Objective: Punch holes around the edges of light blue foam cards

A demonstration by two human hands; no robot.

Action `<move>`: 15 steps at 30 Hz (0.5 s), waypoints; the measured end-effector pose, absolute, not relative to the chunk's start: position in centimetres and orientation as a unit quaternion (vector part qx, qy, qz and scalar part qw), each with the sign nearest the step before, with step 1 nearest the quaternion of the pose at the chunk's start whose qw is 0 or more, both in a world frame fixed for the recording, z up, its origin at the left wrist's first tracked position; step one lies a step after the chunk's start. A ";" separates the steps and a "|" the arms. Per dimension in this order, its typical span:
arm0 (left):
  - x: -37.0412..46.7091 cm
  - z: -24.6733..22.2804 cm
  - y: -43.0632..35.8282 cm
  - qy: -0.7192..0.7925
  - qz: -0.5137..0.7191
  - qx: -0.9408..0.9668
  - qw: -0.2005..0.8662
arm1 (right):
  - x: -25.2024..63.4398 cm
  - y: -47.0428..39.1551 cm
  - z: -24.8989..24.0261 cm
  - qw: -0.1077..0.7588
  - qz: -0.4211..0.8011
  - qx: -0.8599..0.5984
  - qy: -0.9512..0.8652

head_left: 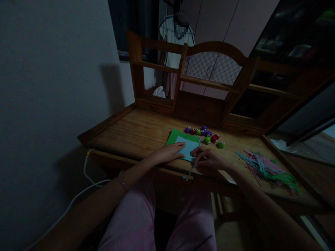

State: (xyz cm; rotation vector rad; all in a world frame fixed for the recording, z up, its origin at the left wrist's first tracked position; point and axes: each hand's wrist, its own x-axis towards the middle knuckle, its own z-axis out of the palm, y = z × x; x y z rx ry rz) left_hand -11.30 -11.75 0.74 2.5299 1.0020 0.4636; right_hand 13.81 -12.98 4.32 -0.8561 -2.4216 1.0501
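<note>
A light blue sheet of paper [188, 147] lies on top of a green sheet [171, 136] near the front edge of the wooden desk. My left hand [171, 152] rests flat on the blue sheet, fingers stretched out. At the sheet's lower right corner, my right hand [205, 157] has its fingertips pinched together on a thin light blue paper strip [192, 169]. The strip hangs over the desk edge, and whether it is still joined to the sheet is too dark to tell. Behind the sheets stand several small purple, red and green pieces [207, 139] with white eye-like dots.
A loose heap of blue, pink and green paper strips [272, 169] covers the right of the desk [131, 130]. A wooden shelf unit [180, 83] rises at the back. A white cable [85, 170] hangs off the left front corner. My knees are under the desk.
</note>
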 end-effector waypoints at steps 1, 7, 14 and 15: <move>-11.3 0.8 -11.8 0.358 0.163 0.899 0.193 | 14.1 -13.1 4.5 0.178 0.375 -0.304 -0.857; -11.3 0.8 -11.8 0.361 0.167 0.896 0.199 | 14.9 -13.9 4.2 0.190 0.387 -0.316 -0.845; -11.2 0.9 -12.0 0.365 0.166 0.893 0.203 | 16.7 -16.1 4.9 0.221 0.360 -0.374 -0.826; -11.3 0.9 -12.0 0.364 0.167 0.893 0.203 | 17.4 -16.5 5.1 0.232 0.354 -0.391 -0.817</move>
